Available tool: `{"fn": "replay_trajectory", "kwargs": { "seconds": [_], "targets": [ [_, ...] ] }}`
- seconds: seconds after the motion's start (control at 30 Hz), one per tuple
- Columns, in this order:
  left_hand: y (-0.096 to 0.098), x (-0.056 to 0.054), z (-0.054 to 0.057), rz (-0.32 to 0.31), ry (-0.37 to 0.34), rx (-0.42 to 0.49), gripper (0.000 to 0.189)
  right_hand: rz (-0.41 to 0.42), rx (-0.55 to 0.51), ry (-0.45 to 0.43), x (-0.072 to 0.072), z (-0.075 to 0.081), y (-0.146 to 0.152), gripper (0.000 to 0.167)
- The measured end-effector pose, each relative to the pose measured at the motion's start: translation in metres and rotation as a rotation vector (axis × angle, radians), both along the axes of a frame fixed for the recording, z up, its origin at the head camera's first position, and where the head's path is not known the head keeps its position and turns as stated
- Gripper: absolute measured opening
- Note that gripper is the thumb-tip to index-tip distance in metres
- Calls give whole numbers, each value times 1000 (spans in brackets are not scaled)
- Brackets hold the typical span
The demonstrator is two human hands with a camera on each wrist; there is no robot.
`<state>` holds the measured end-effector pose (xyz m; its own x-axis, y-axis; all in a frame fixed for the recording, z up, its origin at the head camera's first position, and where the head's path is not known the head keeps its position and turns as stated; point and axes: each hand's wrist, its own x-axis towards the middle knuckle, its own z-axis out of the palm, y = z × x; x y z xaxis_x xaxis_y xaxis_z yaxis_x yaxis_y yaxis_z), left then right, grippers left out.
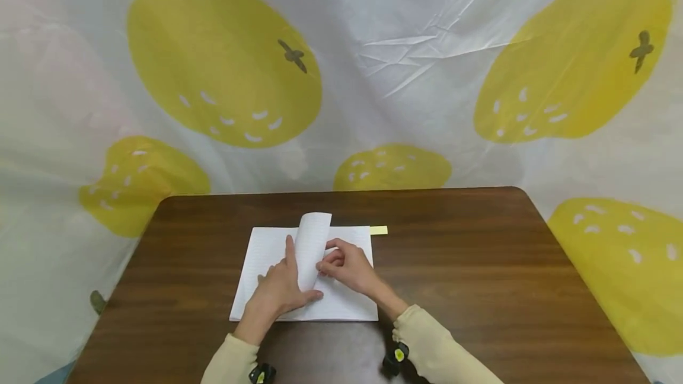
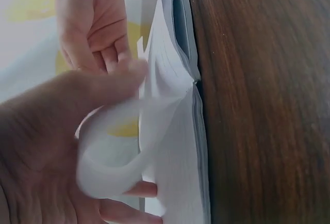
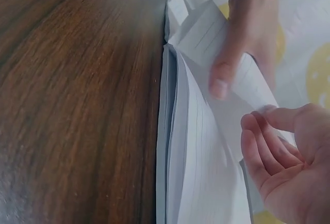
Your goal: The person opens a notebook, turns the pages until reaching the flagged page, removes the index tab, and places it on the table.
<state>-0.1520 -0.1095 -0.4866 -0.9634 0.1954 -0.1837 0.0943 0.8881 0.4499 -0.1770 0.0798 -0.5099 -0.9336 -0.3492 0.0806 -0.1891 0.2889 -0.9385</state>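
An open notebook point(image 1: 349, 304) with lined white pages lies on the table. One page point(image 1: 312, 242) stands raised from the middle and curls over; it is blurred in the left wrist view. My left hand point(image 1: 277, 289) lies over the left side with its index finger extended and its thumb spread towards the right page, the raised page curling between them. My right hand point(image 1: 349, 265) is at that page's right edge, fingers bent. In the right wrist view, the thumb and fingertips of the right hand point(image 3: 294, 157) pinch the page's edge.
A yellow sticky tab point(image 1: 379, 230) juts out from the notebook's upper right edge. The brown wooden table point(image 1: 480, 265) extends around the notebook. Behind it hangs a pale curtain point(image 1: 395, 105) printed with large yellow fruit. Dark devices point(image 1: 396, 357) are strapped at both wrists.
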Motion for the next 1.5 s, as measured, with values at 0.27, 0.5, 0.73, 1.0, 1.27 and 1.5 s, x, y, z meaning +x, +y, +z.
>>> {"fn": "replay_trajectory", "kwargs": {
  "seconds": [0.27, 0.5, 0.73, 1.0, 1.27, 1.5],
  "targets": [
    [-14, 5, -9, -33, 66, -17, 124, 41, 162, 76, 7, -5, -3, 32],
    [-22, 4, -7, -52, 116, -71, 127, 78, 327, 150, 7, 0, 1, 36],
    [-25, 4, -10, 27, 134, -43, 136, 72, 512, 238, 1, 6, 4, 47],
    [-24, 8, -12, 99, 154, -49, 138, 92, 622, 205, -12, 8, 6, 62],
    [-20, 8, -7, 74, 204, -126, 128, 103, 676, 209, -30, 10, -2, 61],
    [-11, 7, -2, 25, 180, -276, 123, 92, 763, 163, -42, 15, -5, 74]
  ]
}}
